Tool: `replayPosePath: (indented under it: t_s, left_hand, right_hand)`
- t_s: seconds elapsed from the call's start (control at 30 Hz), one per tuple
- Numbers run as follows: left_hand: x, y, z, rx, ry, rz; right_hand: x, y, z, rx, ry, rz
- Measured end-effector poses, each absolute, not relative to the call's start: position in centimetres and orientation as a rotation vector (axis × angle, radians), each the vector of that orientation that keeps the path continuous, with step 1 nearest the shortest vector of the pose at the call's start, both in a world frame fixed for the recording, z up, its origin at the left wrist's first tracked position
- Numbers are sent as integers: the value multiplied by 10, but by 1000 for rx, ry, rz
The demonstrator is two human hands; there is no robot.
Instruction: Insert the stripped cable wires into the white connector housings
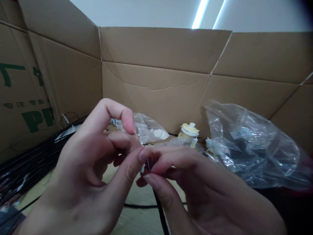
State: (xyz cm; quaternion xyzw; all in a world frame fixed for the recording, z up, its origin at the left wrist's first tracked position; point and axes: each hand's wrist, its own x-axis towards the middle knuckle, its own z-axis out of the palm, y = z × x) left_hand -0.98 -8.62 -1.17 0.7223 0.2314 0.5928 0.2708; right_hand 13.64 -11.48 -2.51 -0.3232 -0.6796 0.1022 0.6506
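My left hand (97,163) and my right hand (195,182) meet in the middle of the view, fingertips close together. The left thumb and a finger are pinched, while its index finger is raised and bent. A small white piece (142,168) shows beside the pinch; its kind cannot be made out. Thumb and fingers of my right hand are closed around the end of a black cable (160,209), which runs down toward me. Thin wires seem to show between the fingertips, mostly hidden by them.
Cardboard walls (156,49) enclose the table (134,222). A bundle of black cables (26,163) lies at left. Behind my hands are a clear bag with white pieces (151,129) and a yellow-lidded bottle (189,130). A large clear plastic bag (246,147) stands at right.
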Motion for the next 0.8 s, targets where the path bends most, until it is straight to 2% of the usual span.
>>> replayPosePath:
  t_s: [0.13,0.3,0.37,0.57,0.67,0.8]
  left_hand:
    - [-9,-88,-16,1918,625,1660]
    - [-5,-83,-16,1913,553,1648]
    - [-4,-80,-14,1962,572,1636]
    - [-7,-80,-18,1977,747,1738]
    - [-7,-82,-23,1982,873,1825]
    - [-4,-84,-23,1934,734,1796]
  right_hand:
    - [141,-109,-23,-715,-1540,517]
    - [151,-102,-11,-749,-1501,1119]
    - [152,-102,-8,-760,-1472,1204]
    - [148,-103,-8,-745,-1420,1002]
    - [145,-104,-14,-736,-1479,730]
    - [137,-110,-23,-787,-1498,369]
